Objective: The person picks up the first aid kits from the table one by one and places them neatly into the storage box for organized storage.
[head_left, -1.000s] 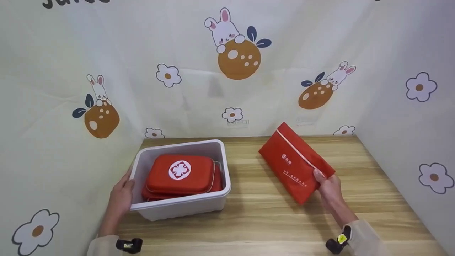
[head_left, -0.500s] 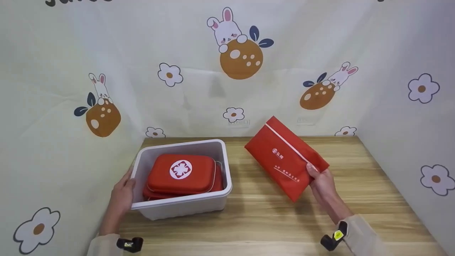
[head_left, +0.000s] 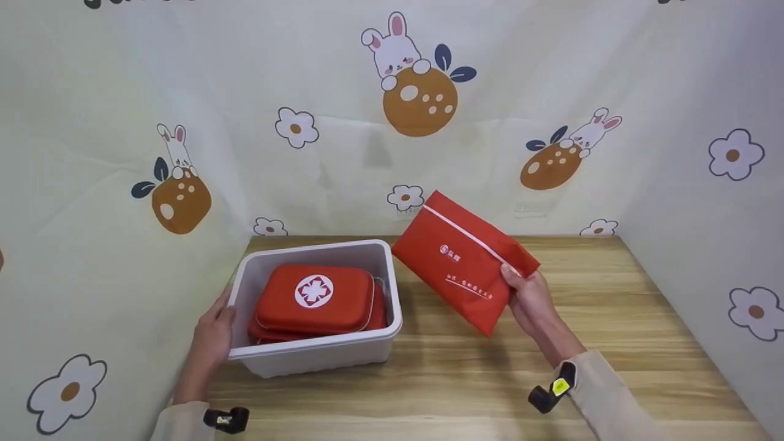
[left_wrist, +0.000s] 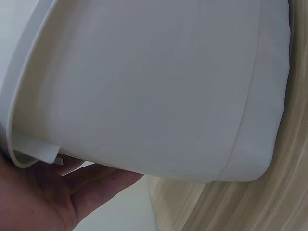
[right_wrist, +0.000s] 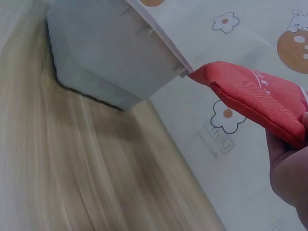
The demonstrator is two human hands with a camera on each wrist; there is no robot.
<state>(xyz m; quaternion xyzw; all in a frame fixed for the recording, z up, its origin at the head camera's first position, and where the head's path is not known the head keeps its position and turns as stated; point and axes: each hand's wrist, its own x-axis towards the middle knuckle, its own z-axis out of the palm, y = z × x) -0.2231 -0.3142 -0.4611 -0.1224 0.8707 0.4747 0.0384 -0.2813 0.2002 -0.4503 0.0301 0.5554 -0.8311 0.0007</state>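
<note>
My right hand (head_left: 531,300) pinches a flat red fabric pouch (head_left: 459,257) at its lower right corner, thumb on the front face. The pouch has a white strip and white lettering, and is held tilted above the table. Its left corner is close to the right rim of a light grey plastic bin (head_left: 312,358). My left hand (head_left: 214,331) grips the bin's left rim, fingers under the edge, as the left wrist view of the hand (left_wrist: 62,192) shows. Inside the bin lies a red first-aid case (head_left: 315,300) with a white emblem, on top of other red items (head_left: 378,309) mostly hidden beneath it.
A wood-grain table (head_left: 429,392) carries the bin. Pale curtain-like walls (head_left: 331,177) printed with rabbits, oranges and flowers enclose the table at the back and on both sides. The left wall comes close to my left hand.
My right hand has moved left and slightly up with the red pouch, bringing it from the right of the table close to the bin. The left hand and bin stay put.
</note>
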